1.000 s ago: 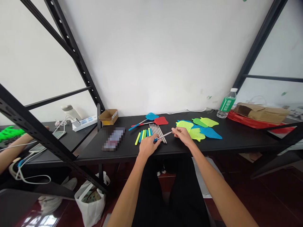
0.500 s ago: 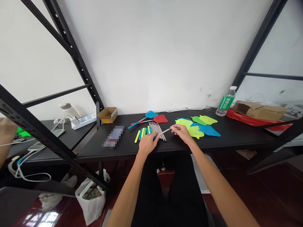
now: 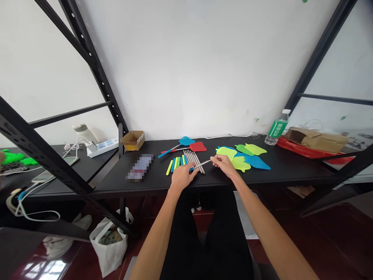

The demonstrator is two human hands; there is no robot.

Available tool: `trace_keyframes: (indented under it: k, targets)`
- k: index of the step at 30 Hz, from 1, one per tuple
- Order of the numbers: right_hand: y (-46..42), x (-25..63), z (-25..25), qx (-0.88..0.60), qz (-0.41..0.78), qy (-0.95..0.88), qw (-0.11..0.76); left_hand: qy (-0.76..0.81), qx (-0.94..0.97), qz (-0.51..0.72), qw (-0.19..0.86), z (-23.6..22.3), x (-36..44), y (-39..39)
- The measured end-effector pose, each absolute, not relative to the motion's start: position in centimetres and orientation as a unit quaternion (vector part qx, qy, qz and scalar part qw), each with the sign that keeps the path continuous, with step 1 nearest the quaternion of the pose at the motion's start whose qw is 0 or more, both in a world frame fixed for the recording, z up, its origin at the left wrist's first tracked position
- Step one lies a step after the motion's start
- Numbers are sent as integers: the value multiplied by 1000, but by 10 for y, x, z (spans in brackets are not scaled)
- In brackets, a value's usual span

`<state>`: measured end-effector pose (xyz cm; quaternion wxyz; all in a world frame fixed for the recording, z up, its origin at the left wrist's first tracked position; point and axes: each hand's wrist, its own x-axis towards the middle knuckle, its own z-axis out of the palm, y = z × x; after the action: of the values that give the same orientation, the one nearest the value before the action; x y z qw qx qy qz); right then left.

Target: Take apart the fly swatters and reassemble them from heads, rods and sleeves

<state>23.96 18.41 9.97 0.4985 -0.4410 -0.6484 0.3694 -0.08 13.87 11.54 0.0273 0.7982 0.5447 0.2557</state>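
The worktop (image 3: 160,171) and everything loose on it lie as they did half a second ago; only the camera has shifted slightly. At the far left, the bright green pieces (image 3: 13,157), partly covered then, now show more fully. The loose swatter heads (image 3: 240,163) stay overlapped just beyond the right hand (image 3: 223,165), and the two whole swatters, the blue swatter (image 3: 185,140) and the red swatter (image 3: 198,146), rest unmoved behind. Nearer, the loose rods (image 3: 194,157) lie side by side, with the loose handles (image 3: 176,163) to their left, beside the left hand (image 3: 182,177). The held rod (image 3: 203,163) slants between the hands above the loose rods: right fingers pinched together on its far end, left fingers closed around the blue handle (image 3: 191,169) at its near end. With neither grip changed, the step seems unfinished; how deep the rod sits I cannot tell
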Motion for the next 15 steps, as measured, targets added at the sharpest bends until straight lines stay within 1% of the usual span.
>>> trace_keyframes:
  k: [15]
  targets:
    - [183, 238, 102, -443, 376, -648, 493, 528, 808, 261, 15, 116, -1, 138]
